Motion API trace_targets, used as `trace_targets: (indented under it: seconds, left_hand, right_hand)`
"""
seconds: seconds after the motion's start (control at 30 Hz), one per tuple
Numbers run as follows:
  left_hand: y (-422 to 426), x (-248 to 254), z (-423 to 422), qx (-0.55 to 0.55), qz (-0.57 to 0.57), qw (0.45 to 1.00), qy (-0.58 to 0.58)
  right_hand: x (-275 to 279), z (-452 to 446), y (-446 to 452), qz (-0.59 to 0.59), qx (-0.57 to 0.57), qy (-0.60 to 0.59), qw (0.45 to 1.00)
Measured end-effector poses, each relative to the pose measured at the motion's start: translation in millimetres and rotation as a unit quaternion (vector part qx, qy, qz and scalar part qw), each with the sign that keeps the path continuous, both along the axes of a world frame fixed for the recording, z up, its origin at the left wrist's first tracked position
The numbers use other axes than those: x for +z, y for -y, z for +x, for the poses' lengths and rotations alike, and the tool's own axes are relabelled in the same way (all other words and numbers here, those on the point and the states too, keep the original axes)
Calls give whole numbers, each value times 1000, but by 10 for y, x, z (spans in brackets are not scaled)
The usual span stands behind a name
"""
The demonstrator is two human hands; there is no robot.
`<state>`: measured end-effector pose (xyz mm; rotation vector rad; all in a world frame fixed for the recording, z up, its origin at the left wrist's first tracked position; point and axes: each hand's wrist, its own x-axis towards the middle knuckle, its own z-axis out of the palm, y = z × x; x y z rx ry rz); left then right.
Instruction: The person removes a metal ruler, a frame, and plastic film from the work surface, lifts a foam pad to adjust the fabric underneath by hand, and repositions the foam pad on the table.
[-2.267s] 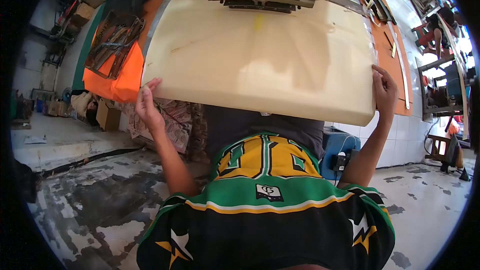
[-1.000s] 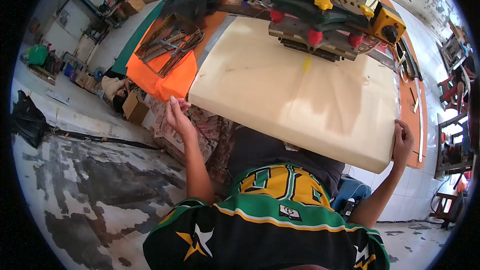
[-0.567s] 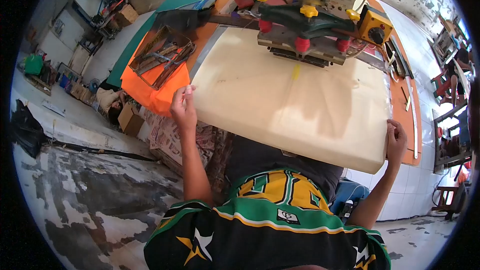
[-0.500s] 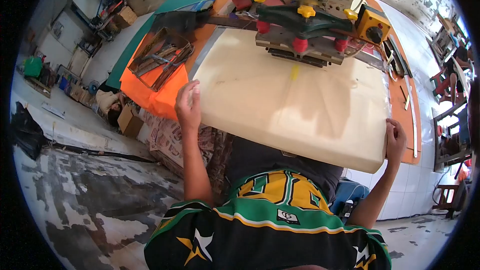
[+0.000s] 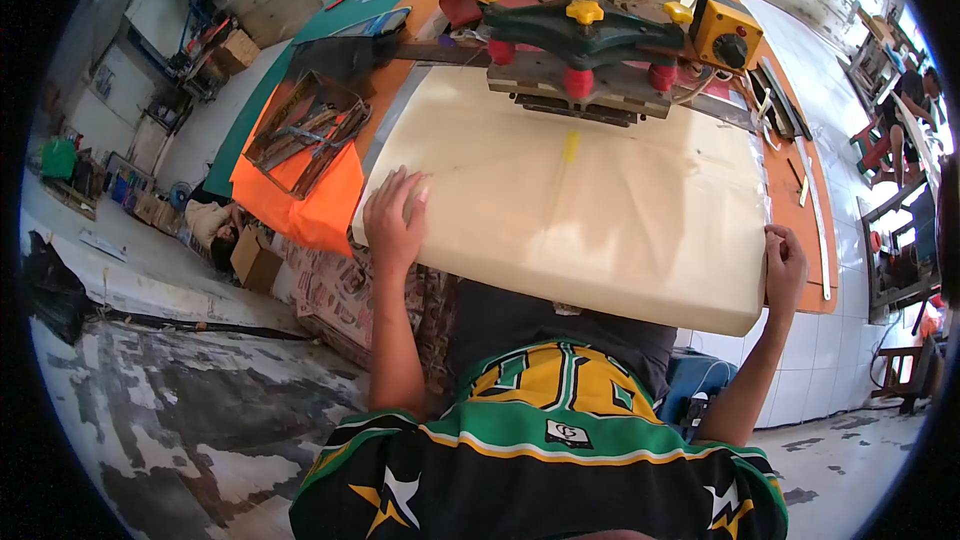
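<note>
A large cream sheet (image 5: 560,210) covers the work surface in front of me, its near edge bending down over my lap. My left hand (image 5: 396,222) lies on its near left part, fingers stretched out. At the right edge, my right hand (image 5: 786,268) has its fingers curled against the sheet's border, seemingly pinching it. Over the far side of the sheet hangs the head of a press machine (image 5: 580,40) with yellow knobs and red bushings. A short yellow strip (image 5: 571,147) shows on the sheet below the press plate.
To the left, a metal tray (image 5: 268,162) of tools sits on bright orange material (image 5: 330,202). A yellow control box (image 5: 724,35) is mounted right of the press. A long ruler (image 5: 814,210) lies on the orange board. People are in the background at both sides.
My left hand has moved from the sheet's left edge inward onto its surface, fingers now flatter. My right hand stays at the right edge. The whole view has shifted slightly.
</note>
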<state>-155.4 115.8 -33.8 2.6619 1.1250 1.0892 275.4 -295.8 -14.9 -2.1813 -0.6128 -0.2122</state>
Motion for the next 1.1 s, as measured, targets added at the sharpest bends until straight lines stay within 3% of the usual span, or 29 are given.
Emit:
trace_targets:
  seconds: [0.4,0.53,1.1]
  left_hand:
    - [-4,-41,27,7,24,1000,16]
    - [-77,-109,14,-43,19,998,29]
    - [-13,-43,33,-14,14,1000,9]
  right_hand:
    - [-17,-2,-33,-19,-29,34,999]
    - [-8,-1,-25,-12,-36,29,999]
    - [44,-71,-51,-33,-48,23,998]
